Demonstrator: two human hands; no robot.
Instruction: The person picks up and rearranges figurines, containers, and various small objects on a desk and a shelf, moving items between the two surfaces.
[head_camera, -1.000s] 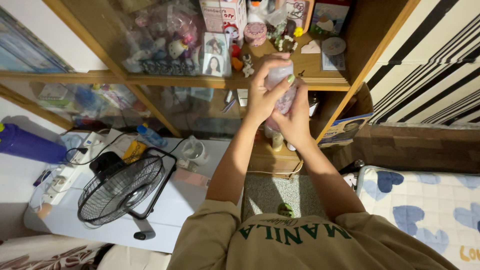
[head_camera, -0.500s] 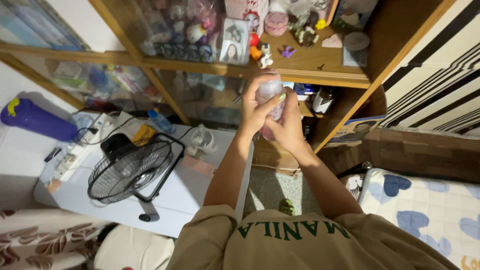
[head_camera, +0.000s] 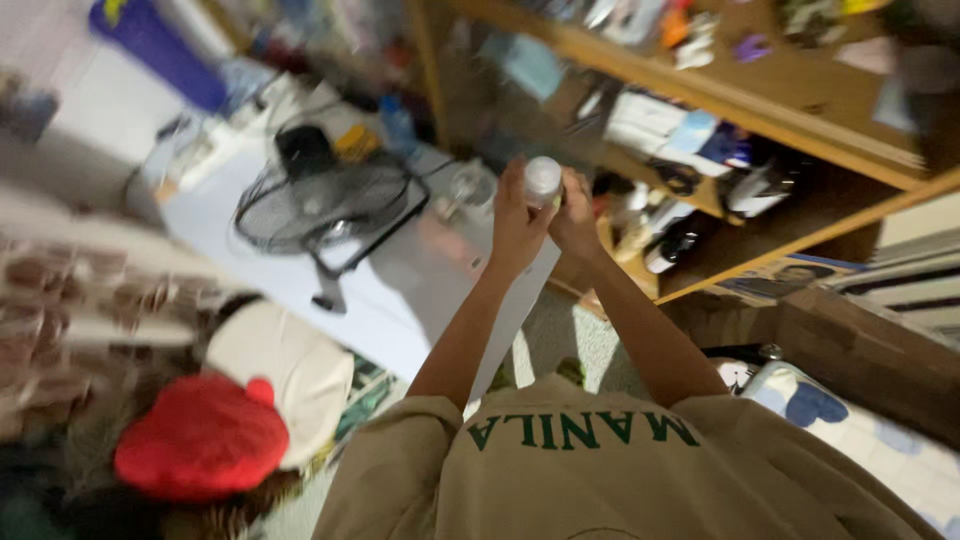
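Fingers (head_camera: 512, 205) of the left hand (head_camera: 516, 228) are wrapping around a small clear bottle (head_camera: 542, 182), clamping it from one side, while the right hand (head_camera: 578, 222) is gripping it from the other. Both hands are holding the bottle up in front of the wooden shelf (head_camera: 800, 140), above the white desk (head_camera: 300, 290), near the black fan (head_camera: 320, 205). Blur is hiding finer detail.

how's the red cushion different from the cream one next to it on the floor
The red cushion is bright red and lies lower in the picture, nearer the camera; the cream cushion is pale off-white and lies above it, toward the white table. The red cushion shows whole, while the cream cushion is partly covered by it. Both look soft, rounded and blurred, lying far from the left hand and right hand holding the bottle.
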